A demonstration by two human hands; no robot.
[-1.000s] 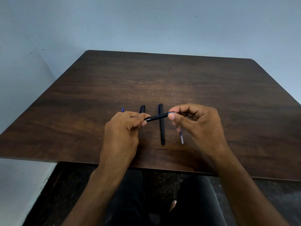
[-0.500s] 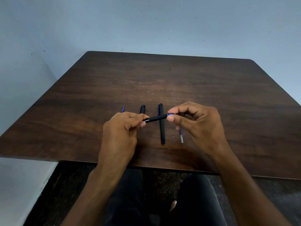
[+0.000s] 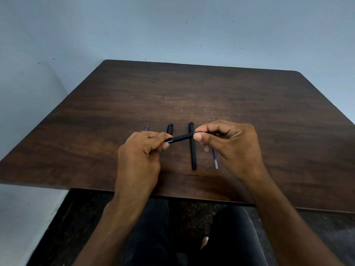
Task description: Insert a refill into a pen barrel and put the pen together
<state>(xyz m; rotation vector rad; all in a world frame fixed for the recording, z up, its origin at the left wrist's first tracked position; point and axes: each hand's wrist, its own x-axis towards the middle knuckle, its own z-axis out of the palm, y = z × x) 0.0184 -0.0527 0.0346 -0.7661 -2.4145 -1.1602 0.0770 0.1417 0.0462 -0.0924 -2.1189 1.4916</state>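
A dark wood-grain worktop point(image 3: 249, 104) with rounded far corners stands against a pale blue-grey wall point(image 3: 172, 25) flecked with small dark marks; a second wall point(image 3: 23, 104) closes in on the left, and dark speckled floor point(image 3: 80, 217) shows beneath the near edge. Above the worktop's near middle, the left hand point(image 3: 140, 156) and right hand point(image 3: 230, 143) hold a black pen point(image 3: 180, 138) crosswise, fingers of each pinched round one end. Beneath it lies another black pen point(image 3: 193, 154), pointing away, with a black pen cap point(image 3: 169, 128) to its left, a blue refill point(image 3: 214, 159) to its right, and a blue refill tip point(image 3: 147, 128) showing past the left hand.
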